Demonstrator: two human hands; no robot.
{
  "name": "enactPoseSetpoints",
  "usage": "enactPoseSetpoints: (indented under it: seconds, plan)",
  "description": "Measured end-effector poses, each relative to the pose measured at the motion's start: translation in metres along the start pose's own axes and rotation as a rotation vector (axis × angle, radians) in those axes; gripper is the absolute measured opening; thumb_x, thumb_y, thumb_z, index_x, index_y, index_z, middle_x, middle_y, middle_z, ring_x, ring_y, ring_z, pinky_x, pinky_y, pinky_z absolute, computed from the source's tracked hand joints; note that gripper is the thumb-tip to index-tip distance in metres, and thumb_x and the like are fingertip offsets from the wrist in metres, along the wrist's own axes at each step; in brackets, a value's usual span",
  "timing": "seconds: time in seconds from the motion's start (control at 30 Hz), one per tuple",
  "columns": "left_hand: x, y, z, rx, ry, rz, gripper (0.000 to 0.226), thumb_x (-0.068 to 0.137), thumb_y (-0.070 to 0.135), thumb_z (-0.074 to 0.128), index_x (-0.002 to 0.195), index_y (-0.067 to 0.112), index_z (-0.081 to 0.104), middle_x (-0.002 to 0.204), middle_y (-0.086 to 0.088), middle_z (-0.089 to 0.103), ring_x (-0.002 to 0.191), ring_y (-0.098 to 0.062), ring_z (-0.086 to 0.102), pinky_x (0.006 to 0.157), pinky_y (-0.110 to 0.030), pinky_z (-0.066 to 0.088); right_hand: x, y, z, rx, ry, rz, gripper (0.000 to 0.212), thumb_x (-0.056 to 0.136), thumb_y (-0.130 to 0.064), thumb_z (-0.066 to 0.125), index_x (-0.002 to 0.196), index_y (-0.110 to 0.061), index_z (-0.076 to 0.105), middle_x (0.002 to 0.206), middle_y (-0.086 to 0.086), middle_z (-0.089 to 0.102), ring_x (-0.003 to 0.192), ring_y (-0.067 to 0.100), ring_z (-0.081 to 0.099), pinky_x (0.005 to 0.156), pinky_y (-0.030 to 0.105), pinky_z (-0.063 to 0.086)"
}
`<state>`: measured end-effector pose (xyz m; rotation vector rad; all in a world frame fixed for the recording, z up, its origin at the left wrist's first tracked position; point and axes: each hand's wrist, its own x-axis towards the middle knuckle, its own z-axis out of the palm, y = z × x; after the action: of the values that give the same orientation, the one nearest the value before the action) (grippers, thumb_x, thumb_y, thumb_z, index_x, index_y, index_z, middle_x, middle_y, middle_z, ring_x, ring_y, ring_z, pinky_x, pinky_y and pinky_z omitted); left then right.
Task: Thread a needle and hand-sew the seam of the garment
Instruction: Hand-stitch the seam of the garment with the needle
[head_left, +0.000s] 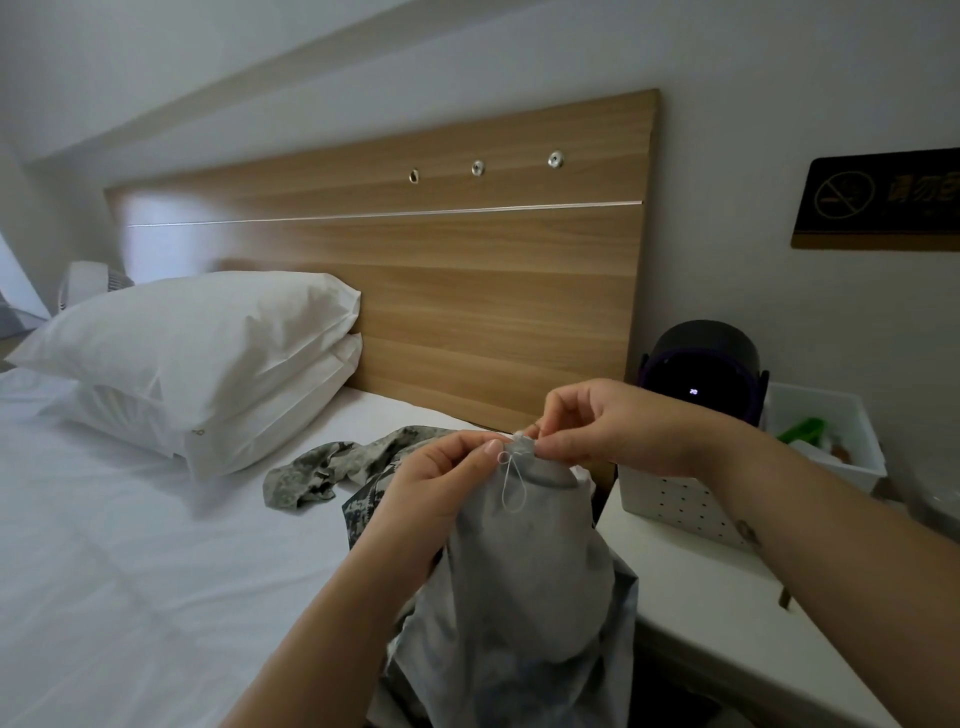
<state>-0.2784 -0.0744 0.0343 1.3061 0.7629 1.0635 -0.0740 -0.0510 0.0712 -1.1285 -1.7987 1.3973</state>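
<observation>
A grey garment (524, 561) with a camouflage outer side hangs in front of me, its far end trailing onto the bed. My left hand (436, 488) pinches the top fold of the grey fabric from the left. My right hand (597, 426) pinches the same fold from the right, fingertips closed on the fabric edge and the thread. A white thread (511, 486) hangs in a loose loop with a small knot just below the fold. The needle itself is too small to make out.
A white bed (130, 545) with two stacked pillows (208, 353) lies to the left, against a wooden headboard (467, 260). On the right a white nightstand (727, 597) carries a perforated white bin (691, 499) and a black round device (701, 369).
</observation>
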Motion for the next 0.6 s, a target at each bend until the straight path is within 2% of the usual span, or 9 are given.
enactPoseSetpoints:
  seconds: [0.1, 0.23, 0.37, 0.5, 0.6]
  plan:
    - [-0.001, -0.001, -0.002, 0.012, 0.001, -0.002, 0.015, 0.071, 0.032, 0.067, 0.078, 0.021, 0.076, 0.080, -0.005, 0.072, 0.072, -0.013, 0.066, 0.068, -0.024, 0.055, -0.001, -0.002, 0.000, -0.014, -0.045, 0.027, 0.013, 0.073, -0.018, 0.074, 0.079, -0.013, 0.063, 0.080, 0.001, 0.070, 0.073, 0.009, 0.065, 0.065, 0.016, 0.052]
    - [-0.004, -0.001, -0.006, 0.009, -0.060, -0.015, 0.012, 0.075, 0.027, 0.065, 0.076, 0.021, 0.075, 0.076, -0.003, 0.072, 0.068, -0.011, 0.067, 0.063, -0.020, 0.053, -0.002, 0.005, -0.006, 0.128, -0.029, 0.001, 0.013, 0.068, -0.015, 0.075, 0.075, -0.013, 0.064, 0.082, 0.009, 0.068, 0.074, 0.014, 0.064, 0.065, 0.019, 0.053]
    - [-0.004, 0.000, -0.008, 0.016, -0.089, -0.020, 0.013, 0.079, 0.025, 0.062, 0.073, 0.023, 0.074, 0.073, 0.000, 0.070, 0.065, -0.009, 0.066, 0.061, -0.019, 0.052, -0.002, 0.011, -0.010, 0.252, 0.052, -0.041, 0.012, 0.065, -0.010, 0.075, 0.070, -0.012, 0.064, 0.073, 0.008, 0.067, 0.065, 0.013, 0.062, 0.061, 0.019, 0.053]
    - [-0.004, -0.001, -0.011, 0.001, -0.098, -0.023, 0.011, 0.079, 0.025, 0.064, 0.072, 0.023, 0.073, 0.071, 0.000, 0.069, 0.064, -0.008, 0.064, 0.060, -0.018, 0.052, -0.003, 0.011, -0.012, 0.300, 0.136, -0.058, 0.017, 0.064, -0.009, 0.073, 0.074, -0.008, 0.060, 0.078, 0.009, 0.071, 0.074, 0.019, 0.065, 0.068, 0.023, 0.056]
    - [-0.005, 0.000, -0.011, 0.007, -0.131, -0.024, 0.010, 0.080, 0.023, 0.065, 0.073, 0.022, 0.072, 0.073, 0.000, 0.069, 0.065, -0.008, 0.064, 0.061, -0.018, 0.051, -0.004, 0.008, -0.008, 0.183, 0.011, -0.008, 0.017, 0.069, -0.013, 0.072, 0.078, -0.008, 0.059, 0.097, 0.010, 0.072, 0.086, 0.018, 0.068, 0.069, 0.023, 0.055]
